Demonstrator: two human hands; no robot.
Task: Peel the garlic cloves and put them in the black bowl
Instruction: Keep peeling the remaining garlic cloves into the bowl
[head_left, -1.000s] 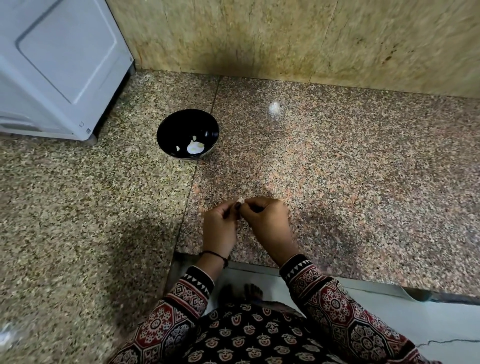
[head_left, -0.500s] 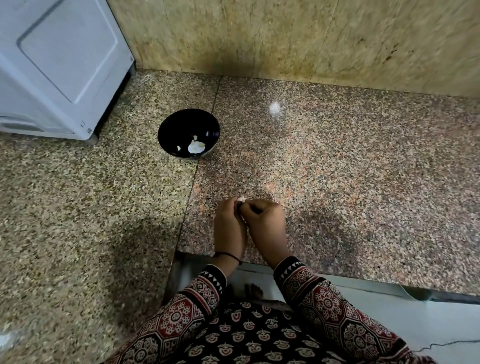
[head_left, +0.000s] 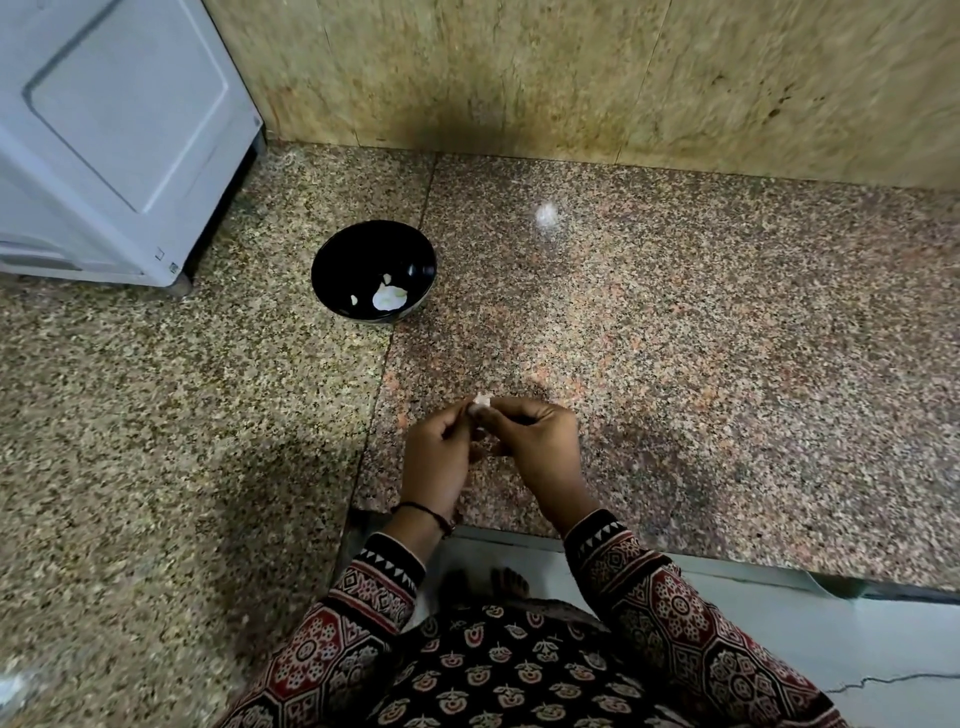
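Note:
A small whitish garlic clove (head_left: 482, 401) shows between my fingertips, low over the speckled granite counter (head_left: 675, 364). My left hand (head_left: 439, 457) and my right hand (head_left: 540, 441) meet at it, both pinching it with curled fingers; most of the clove is hidden by them. The black bowl (head_left: 332, 262) stands farther back and to the left, apart from my hands. Inside it lie a pale peeled clove (head_left: 388, 297) and a couple of small white bits.
A grey-white appliance (head_left: 114, 135) stands at the back left, close to the bowl. A stone wall (head_left: 571, 78) closes the back. The counter's front edge (head_left: 675, 558) runs just below my wrists. A light glare spot (head_left: 545, 214) lies on the granite.
My hands have parted slightly at the wrists while staying joined at the clove. The bowl has not moved.

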